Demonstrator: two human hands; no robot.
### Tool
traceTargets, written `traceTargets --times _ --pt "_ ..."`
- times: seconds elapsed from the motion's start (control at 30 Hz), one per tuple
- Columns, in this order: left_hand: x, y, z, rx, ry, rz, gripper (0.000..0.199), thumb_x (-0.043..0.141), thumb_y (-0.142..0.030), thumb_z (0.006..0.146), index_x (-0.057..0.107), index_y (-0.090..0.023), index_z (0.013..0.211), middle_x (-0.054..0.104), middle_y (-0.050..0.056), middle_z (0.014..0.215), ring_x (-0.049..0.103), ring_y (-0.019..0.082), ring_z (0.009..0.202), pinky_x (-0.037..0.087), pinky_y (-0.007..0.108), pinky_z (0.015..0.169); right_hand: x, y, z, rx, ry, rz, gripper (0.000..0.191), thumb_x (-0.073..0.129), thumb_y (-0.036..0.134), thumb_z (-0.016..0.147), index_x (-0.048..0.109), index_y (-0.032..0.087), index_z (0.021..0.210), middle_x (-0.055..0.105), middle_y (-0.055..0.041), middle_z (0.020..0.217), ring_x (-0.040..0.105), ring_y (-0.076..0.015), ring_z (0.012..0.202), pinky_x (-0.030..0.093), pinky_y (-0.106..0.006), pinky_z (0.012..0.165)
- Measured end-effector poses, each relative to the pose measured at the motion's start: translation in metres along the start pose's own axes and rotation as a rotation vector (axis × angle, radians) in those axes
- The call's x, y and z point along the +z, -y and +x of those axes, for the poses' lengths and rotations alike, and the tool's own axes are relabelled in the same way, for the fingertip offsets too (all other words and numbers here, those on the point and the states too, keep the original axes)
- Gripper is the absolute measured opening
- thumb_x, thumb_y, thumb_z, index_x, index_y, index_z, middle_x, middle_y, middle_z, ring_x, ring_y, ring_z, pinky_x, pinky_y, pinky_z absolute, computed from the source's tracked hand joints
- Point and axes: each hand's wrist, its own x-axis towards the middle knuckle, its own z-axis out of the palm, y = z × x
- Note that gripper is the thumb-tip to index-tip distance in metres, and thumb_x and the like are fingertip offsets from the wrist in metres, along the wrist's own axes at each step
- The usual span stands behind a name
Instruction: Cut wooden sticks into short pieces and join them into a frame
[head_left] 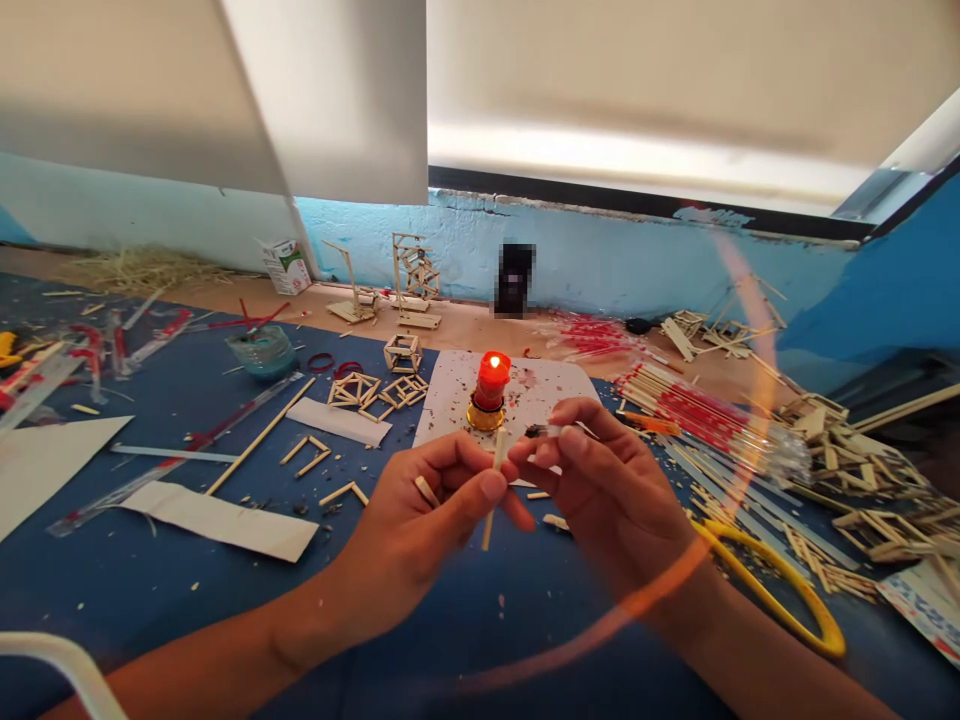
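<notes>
My left hand (420,520) pinches a short pale wooden stick (489,520) between thumb and fingers, upright and slightly tilted. Another small wooden piece (427,491) shows between its curled fingers. Close beside it on the right, my right hand (615,480) is closed on a thin clear strip (551,431) with a blackened end. The fingertips of both hands are near each other or touching. Just beyond them a lit red candle (493,380) stands in a gold holder (486,416) on a white board (570,376) flecked with dark bits.
Small wooden stick frames (403,354) and paper strips (225,518) lie to the left, near a glass jar (262,352). On the right are packaged sticks (697,405), yellow-handled scissors (780,585) and more stick structures (862,455). A wall runs behind the blue table (465,650).
</notes>
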Motion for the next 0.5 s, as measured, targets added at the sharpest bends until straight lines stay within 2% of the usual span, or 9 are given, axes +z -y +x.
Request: traceTargets --times 0.13,0.3,0.5 --pt "0.0015 0.0011 -0.0013 -0.024 0.015 -0.027 0.033 0.073 -0.044 0.091 0.056 -0.018 0.081 0.074 0.003 0.071 0.034 0.006 0.048 0.023 0.02 0.046 0.0025 0.0019 -0.0017 0.04 0.034 0.14 0.015 0.077 0.031 0.086 0.065 0.029 0.094 0.074 0.0004 0.076 0.076 -0.0223 0.088 0.061 -0.031 0.064" --pt "0.0028 -0.0014 -0.0017 -0.023 0.025 -0.056 0.029 0.073 -0.038 0.093 0.058 -0.017 0.081 0.075 0.003 0.072 0.038 0.005 0.05 0.025 0.019 0.048 0.004 0.0033 -0.005 0.041 0.062 0.198 0.007 0.074 0.024 0.091 0.068 0.025 0.095 0.078 0.0022 0.079 0.075 -0.016 0.087 0.061 -0.027 0.069" --pt "0.0029 -0.0012 -0.0002 -0.012 0.065 -0.156 0.021 0.072 -0.029 0.096 0.061 -0.016 0.082 0.077 0.0 0.073 0.051 0.003 0.055 0.033 0.014 0.053 0.0023 0.0007 -0.0052 0.027 0.077 0.204 0.005 0.072 0.02 0.094 0.069 0.024 0.094 0.079 0.0013 0.08 0.076 -0.015 0.086 0.061 -0.025 0.069"
